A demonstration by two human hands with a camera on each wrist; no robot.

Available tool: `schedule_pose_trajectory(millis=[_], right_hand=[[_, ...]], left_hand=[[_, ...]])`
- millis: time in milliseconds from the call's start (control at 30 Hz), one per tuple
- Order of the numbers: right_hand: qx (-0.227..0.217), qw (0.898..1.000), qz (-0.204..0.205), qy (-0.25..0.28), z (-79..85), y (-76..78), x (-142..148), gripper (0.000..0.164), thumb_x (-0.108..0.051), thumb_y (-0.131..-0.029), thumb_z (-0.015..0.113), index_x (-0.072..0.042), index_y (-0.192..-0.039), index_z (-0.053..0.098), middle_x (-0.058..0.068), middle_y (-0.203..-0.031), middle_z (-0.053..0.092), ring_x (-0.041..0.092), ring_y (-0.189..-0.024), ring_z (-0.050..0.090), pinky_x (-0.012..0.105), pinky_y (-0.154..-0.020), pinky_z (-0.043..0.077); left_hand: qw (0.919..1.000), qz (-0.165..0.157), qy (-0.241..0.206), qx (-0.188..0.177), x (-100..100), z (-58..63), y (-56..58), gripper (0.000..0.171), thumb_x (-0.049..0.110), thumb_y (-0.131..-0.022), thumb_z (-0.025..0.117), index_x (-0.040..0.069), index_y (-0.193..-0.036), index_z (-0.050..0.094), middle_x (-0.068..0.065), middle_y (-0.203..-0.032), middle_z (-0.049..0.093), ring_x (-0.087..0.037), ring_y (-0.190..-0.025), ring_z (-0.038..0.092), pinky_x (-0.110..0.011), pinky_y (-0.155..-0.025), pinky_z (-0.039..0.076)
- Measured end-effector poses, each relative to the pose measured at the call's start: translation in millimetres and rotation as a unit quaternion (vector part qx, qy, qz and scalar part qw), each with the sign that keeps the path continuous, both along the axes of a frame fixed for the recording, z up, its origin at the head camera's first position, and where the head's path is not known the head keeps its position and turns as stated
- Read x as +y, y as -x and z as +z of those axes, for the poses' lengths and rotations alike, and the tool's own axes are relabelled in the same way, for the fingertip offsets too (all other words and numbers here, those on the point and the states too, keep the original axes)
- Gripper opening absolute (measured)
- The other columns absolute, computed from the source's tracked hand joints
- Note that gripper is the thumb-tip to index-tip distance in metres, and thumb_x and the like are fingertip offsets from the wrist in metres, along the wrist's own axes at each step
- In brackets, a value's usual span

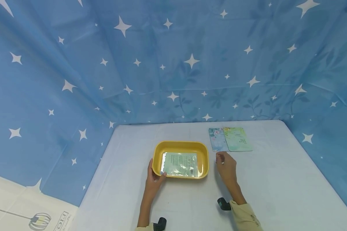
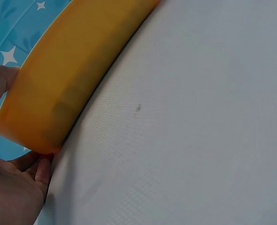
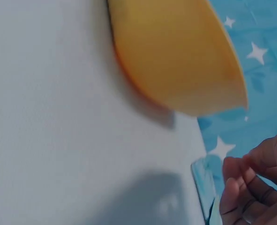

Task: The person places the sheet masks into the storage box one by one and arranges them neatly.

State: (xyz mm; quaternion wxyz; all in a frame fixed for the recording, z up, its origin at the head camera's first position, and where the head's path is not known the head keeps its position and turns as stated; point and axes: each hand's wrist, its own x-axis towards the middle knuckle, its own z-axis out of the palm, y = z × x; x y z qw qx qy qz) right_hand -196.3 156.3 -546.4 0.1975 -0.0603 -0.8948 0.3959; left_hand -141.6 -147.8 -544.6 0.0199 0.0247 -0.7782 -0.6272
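Note:
A yellow plastic tray (image 1: 179, 143) sits mid-table with a pale green sachet (image 1: 180, 164) lying flat inside it. My left hand (image 1: 155, 177) grips the tray's near-left corner, thumb over the rim. The left wrist view shows that hand (image 2: 11, 187) against the tray's outer wall (image 2: 72, 70). My right hand (image 1: 226, 166) hovers just right of the tray and holds nothing, its fingertips pointing at two flat sachets, one blue (image 1: 218, 139) and one green (image 1: 237, 139), side by side. In the right wrist view the loosely curled fingers (image 3: 255, 187) are close to the blue sachet's edge (image 3: 204, 183), beside the tray (image 3: 175, 56).
The table (image 1: 277, 179) is covered in white cloth, and a blue star-patterned drape (image 1: 173, 64) hangs behind and on both sides. The table's left edge (image 1: 95, 173) drops away beside the tray. Black wrist mounts (image 1: 224, 203) show near the bottom.

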Motion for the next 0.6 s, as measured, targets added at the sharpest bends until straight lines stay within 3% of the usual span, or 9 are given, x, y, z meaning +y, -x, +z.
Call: schedule_pose_trajectory(millis=[300, 600], right_hand=[[-0.118, 0.992, -0.046, -0.014, -19.0, -9.2, 32.5, 0.023, -0.016, -0.097, 0.052, 0.002, -0.102, 0.066, 0.018, -0.081, 0.067, 0.026, -0.067, 0.06, 0.031, -0.053, 0.041], [-0.123, 0.99, -0.062, -0.023, -24.4, -2.5, 51.2, 0.021, -0.013, -0.094, 0.052, 0.003, -0.101, 0.064, 0.018, -0.078, 0.068, 0.025, -0.062, 0.061, 0.03, -0.05, 0.041]], left_hand=[[1.0, 0.0, 0.004, -0.006, -0.2, 0.9, 0.3, 0.089, 0.018, -0.091, 0.069, 0.014, -0.158, 0.011, -0.019, -0.154, 0.035, -0.035, -0.126, 0.05, -0.038, -0.099, 0.043], [1.0, -0.003, 0.002, -0.005, 0.0, 1.5, 0.7, 0.088, 0.018, -0.092, 0.068, 0.013, -0.158, 0.01, -0.019, -0.155, 0.033, -0.036, -0.125, 0.05, -0.037, -0.098, 0.044]])
